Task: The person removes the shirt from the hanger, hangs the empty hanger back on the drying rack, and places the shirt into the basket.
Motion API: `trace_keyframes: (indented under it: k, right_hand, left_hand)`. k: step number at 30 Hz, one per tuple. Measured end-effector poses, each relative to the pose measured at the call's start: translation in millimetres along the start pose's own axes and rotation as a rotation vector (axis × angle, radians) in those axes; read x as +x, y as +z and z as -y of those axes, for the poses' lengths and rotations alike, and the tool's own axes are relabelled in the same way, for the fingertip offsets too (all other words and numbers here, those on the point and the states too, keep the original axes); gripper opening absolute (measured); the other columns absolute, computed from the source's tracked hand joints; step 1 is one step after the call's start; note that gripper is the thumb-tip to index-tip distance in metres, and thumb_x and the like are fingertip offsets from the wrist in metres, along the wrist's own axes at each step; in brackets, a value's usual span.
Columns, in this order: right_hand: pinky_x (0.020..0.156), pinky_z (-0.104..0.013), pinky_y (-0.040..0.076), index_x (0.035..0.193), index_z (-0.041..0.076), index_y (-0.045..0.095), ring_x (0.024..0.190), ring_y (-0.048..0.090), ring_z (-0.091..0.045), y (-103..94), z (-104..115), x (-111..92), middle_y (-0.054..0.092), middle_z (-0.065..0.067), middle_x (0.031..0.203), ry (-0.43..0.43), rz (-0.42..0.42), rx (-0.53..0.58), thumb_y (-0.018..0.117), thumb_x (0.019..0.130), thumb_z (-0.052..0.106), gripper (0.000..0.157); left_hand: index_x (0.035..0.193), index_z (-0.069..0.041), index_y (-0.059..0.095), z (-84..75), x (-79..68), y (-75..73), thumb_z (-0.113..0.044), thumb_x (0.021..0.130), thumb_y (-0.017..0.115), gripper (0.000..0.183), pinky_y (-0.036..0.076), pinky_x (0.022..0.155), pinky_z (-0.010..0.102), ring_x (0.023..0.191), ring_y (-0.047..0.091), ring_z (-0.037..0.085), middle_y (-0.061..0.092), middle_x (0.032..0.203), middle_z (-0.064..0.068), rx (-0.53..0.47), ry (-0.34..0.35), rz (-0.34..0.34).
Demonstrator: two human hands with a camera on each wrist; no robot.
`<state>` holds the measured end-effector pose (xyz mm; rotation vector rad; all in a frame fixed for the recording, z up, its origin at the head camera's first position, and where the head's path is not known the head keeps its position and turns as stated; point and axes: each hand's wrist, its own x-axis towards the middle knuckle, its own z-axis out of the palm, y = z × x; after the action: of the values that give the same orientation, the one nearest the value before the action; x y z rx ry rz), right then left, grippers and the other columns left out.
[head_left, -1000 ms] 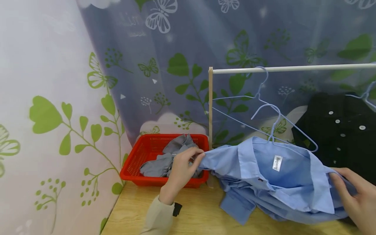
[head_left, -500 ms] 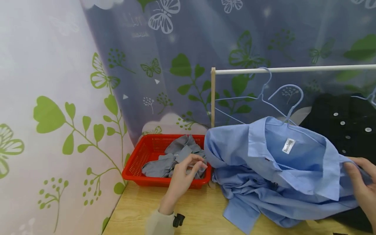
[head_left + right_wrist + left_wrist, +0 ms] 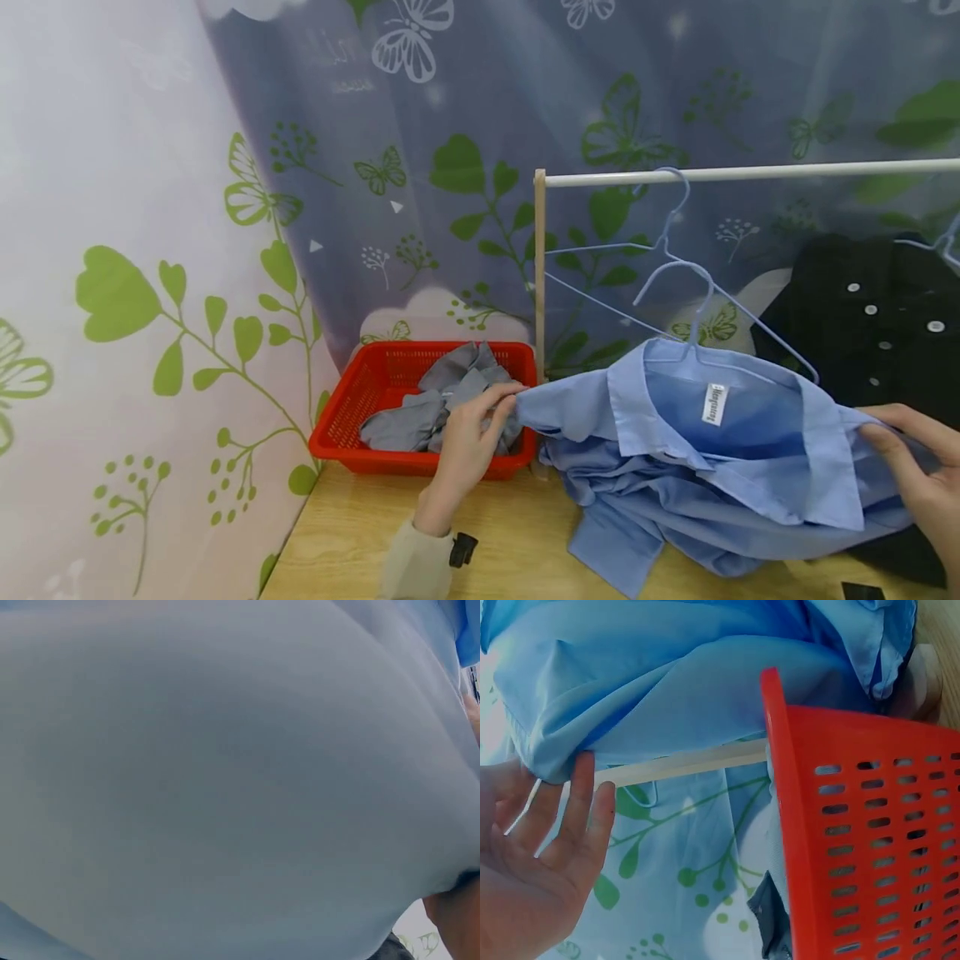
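The left hand (image 3: 467,437) pinches one shoulder of the blue collared shirt (image 3: 712,479), lower right; the right hand (image 3: 930,496), cut off at the right edge, grips the other. The shirt hides most of its hanger (image 3: 709,293) and part of a black garment (image 3: 828,312).

One left hand (image 3: 471,437), one right hand (image 3: 921,467), one blue shirt (image 3: 720,521), three hangers (image 3: 695,329), one red basket (image 3: 416,463), one black garment (image 3: 892,342), one white rail (image 3: 817,171) and one white label (image 3: 715,404) are visible.

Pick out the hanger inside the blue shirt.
The front hanger, hook rising from inside the blue shirt. The bare hanger hooks over the rail; the rightmost hanger is at the black garment.
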<state>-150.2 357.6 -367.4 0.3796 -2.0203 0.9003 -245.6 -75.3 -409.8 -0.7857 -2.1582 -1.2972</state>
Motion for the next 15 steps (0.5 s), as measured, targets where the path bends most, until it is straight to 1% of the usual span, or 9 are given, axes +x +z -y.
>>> trace_keyframes:
  k: [3,4,5,6,7,10,11,12,15]
  right_hand:
    - [0.08,0.001,0.039,0.089,0.022,0.07,0.077,0.054,0.019,2.1,1,-1,0.06,0.037,0.092,0.005,-0.016,-0.007,0.06,0.089,-0.021,0.044]
    - [0.08,0.001,0.039,0.089,0.024,0.069,0.078,0.054,0.019,2.8,2,-1,0.06,0.037,0.092,0.009,-0.023,-0.007,0.06,0.089,-0.021,0.046]
    - [0.081,0.001,0.038,0.089,0.022,0.069,0.079,0.054,0.02,3.6,2,-1,0.059,0.038,0.093,0.013,-0.031,-0.014,0.06,0.089,-0.021,0.044]
    - [0.081,0.001,0.038,0.088,0.018,0.07,0.079,0.054,0.02,4.3,3,-1,0.059,0.038,0.093,0.02,-0.043,-0.019,0.061,0.089,-0.021,0.04]
    - [0.082,0.001,0.038,0.086,0.011,0.071,0.08,0.053,0.021,5.1,5,-1,0.058,0.039,0.093,0.029,-0.054,-0.027,0.061,0.089,-0.022,0.034]
    - [0.084,0.0,0.036,0.086,-0.01,0.068,0.083,0.052,0.022,7.2,9,-1,0.056,0.042,0.094,0.062,-0.105,-0.062,0.062,0.09,-0.019,0.011]
    - [0.084,0.0,0.036,0.088,-0.015,0.067,0.084,0.051,0.022,8.1,10,-1,0.055,0.042,0.094,0.068,-0.127,-0.074,0.063,0.093,-0.013,0.006]
    - [0.084,0.0,0.036,0.089,-0.017,0.067,0.084,0.052,0.022,9.3,10,-1,0.055,0.041,0.094,0.075,-0.146,-0.075,0.064,0.094,-0.009,0.01]
    - [0.084,-0.001,0.038,0.091,-0.02,0.067,0.085,0.054,0.021,13.0,12,0,0.057,0.041,0.095,0.066,-0.182,-0.048,0.067,0.093,-0.006,0.014]
  left_hand:
    - [0.109,-0.012,0.075,-1.9,-1.4,1.9,-0.02,0.103,0.06,0.019,0.058,0.074,0.029,0.083,0.071,0.019,0.076,0.098,0.001,0.011,0.0,-0.015]
    - [0.107,-0.012,0.076,-3.2,-1.8,1.7,-0.02,0.103,0.061,0.018,0.058,0.073,0.028,0.081,0.071,0.018,0.077,0.096,0.001,0.009,-0.006,-0.025]
    - [0.105,-0.012,0.076,-5.4,-2.4,0.9,-0.02,0.102,0.061,0.017,0.058,0.073,0.027,0.079,0.07,0.018,0.076,0.094,0.001,0.002,-0.008,-0.038]
    - [0.104,-0.013,0.076,-7.5,-3.1,-0.1,-0.02,0.102,0.062,0.016,0.058,0.071,0.026,0.076,0.069,0.018,0.076,0.092,0.001,-0.01,-0.012,-0.05]
    - [0.103,-0.013,0.076,-9.4,-3.8,-1.4,-0.019,0.102,0.062,0.016,0.057,0.068,0.025,0.072,0.067,0.017,0.076,0.09,0.0,-0.028,-0.009,-0.062]
    - [0.1,-0.013,0.076,-17.0,-6.7,-7.6,-0.016,0.101,0.063,0.013,0.055,0.062,0.024,0.065,0.062,0.012,0.075,0.087,0.001,-0.084,0.006,-0.094]
    - [0.1,-0.013,0.076,-19.5,-7.6,-9.9,-0.014,0.101,0.063,0.013,0.055,0.059,0.025,0.064,0.06,0.011,0.074,0.086,0.002,-0.106,0.014,-0.098]
    - [0.1,-0.012,0.076,-21.6,-8.4,-12.0,-0.013,0.1,0.064,0.012,0.055,0.058,0.025,0.063,0.06,0.01,0.074,0.086,0.003,-0.124,0.02,-0.1]
    - [0.1,-0.011,0.075,-27.0,-9.5,-18.8,-0.01,0.099,0.065,0.011,0.057,0.059,0.028,0.067,0.062,0.01,0.075,0.089,0.005,-0.152,0.016,-0.103]
